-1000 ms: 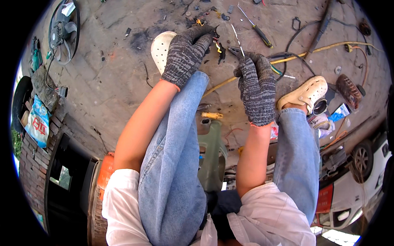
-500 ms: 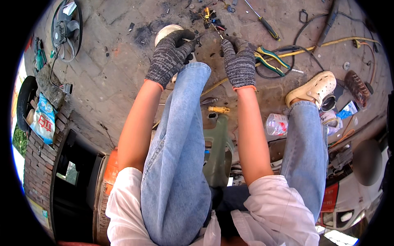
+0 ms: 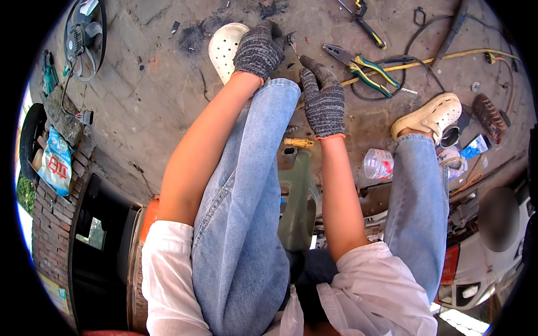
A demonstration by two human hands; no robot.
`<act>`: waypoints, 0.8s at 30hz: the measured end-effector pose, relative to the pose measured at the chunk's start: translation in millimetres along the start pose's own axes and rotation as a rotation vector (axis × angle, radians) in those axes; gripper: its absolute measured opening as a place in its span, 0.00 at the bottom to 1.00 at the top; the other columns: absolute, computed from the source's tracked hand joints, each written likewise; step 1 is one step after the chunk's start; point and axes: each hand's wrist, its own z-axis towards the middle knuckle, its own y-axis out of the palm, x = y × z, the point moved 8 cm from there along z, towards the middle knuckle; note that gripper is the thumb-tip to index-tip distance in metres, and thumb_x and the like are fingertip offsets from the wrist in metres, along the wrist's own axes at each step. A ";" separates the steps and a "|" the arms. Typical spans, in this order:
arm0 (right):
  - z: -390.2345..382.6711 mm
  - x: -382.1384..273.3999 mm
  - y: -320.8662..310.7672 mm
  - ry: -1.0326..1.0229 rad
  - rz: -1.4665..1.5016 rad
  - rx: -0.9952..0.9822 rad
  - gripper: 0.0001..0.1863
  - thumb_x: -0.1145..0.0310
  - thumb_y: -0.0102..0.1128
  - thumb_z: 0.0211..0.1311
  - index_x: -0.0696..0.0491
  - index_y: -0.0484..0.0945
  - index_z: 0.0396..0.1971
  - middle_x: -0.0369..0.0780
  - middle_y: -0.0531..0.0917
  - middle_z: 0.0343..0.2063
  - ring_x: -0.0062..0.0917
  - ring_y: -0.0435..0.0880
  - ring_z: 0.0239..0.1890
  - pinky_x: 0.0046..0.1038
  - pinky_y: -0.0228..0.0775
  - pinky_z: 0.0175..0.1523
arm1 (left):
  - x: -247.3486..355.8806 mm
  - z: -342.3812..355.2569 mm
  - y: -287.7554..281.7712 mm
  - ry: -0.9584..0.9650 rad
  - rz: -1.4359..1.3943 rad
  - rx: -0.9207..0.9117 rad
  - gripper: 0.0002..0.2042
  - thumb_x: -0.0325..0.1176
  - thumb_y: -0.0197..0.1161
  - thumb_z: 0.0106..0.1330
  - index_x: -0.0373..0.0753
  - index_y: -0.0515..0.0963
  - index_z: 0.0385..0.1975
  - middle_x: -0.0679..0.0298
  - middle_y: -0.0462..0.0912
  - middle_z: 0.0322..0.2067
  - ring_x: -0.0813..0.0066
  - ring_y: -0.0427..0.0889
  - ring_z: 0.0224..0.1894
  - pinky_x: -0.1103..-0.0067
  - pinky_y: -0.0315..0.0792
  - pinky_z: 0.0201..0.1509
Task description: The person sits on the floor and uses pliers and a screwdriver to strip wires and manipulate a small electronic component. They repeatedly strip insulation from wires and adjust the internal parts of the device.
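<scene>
My left hand [image 3: 259,51], in a dark grey knitted glove, is closed beside the cream clog [image 3: 223,51] on my left foot. Its curled fingers hide whatever they grip; a small dark forked tip pokes out towards the right. A thin silvery rod [image 3: 295,49] runs from that tip to the fingertips of my right hand [image 3: 324,101], gloved alike and closed on the rod's near end. Just right of this hand, combination pliers [image 3: 361,70] with green and yellow handles lie on the paving, jaws towards the far left.
Beyond the pliers lies a screwdriver [image 3: 371,33], a yellow and black piece by its shaft. A yellow hose [image 3: 448,56] and dark cable cross the right side. A plastic cup [image 3: 378,163] stands near my right leg. A fan assembly [image 3: 81,42] sits far left.
My left hand has moved right and slightly farther away, uncovering more of the clog. The yellow and black piece with its small parts has left the far middle; a similar piece now shows by the screwdriver.
</scene>
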 end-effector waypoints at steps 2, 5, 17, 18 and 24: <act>1.1 -1.8 3.2 -0.013 -0.007 0.024 0.16 0.64 0.53 0.62 0.55 0.78 0.47 0.49 0.81 0.43 0.38 0.80 0.46 0.32 0.69 0.52 | -5.5 0.5 0.4 0.007 -0.021 0.009 0.10 0.34 0.60 0.54 0.38 0.79 0.35 0.50 0.82 0.33 0.52 0.81 0.39 0.65 0.73 0.46; 5.1 -6.5 3.5 -0.081 -0.103 0.063 0.16 0.63 0.53 0.62 0.53 0.78 0.47 0.49 0.81 0.43 0.40 0.80 0.46 0.33 0.69 0.52 | -6.4 3.5 1.9 0.042 -0.044 0.019 0.10 0.34 0.60 0.54 0.38 0.79 0.34 0.51 0.82 0.32 0.52 0.81 0.39 0.65 0.73 0.45; 11.7 -33.4 15.4 -0.017 -0.560 0.010 0.17 0.64 0.50 0.61 0.50 0.77 0.48 0.49 0.82 0.37 0.43 0.81 0.40 0.39 0.72 0.47 | -8.8 5.7 2.3 -0.177 -0.282 -0.156 0.09 0.30 0.62 0.58 0.31 0.78 0.35 0.55 0.83 0.24 0.71 0.84 0.24 0.75 0.78 0.31; 13.7 -30.7 24.5 -0.021 -0.695 -0.052 0.18 0.66 0.49 0.61 0.50 0.74 0.51 0.50 0.81 0.35 0.43 0.81 0.38 0.41 0.73 0.44 | -12.3 7.6 5.1 -0.212 -0.315 -0.193 0.10 0.30 0.63 0.58 0.31 0.78 0.36 0.55 0.83 0.25 0.70 0.83 0.24 0.75 0.78 0.30; 10.9 -26.8 24.4 -0.017 -0.697 0.008 0.18 0.63 0.50 0.61 0.49 0.76 0.51 0.49 0.81 0.39 0.43 0.80 0.42 0.40 0.71 0.48 | -22.8 17.8 14.1 -0.231 -0.321 -0.242 0.11 0.28 0.64 0.58 0.29 0.77 0.37 0.54 0.83 0.24 0.69 0.83 0.22 0.75 0.78 0.27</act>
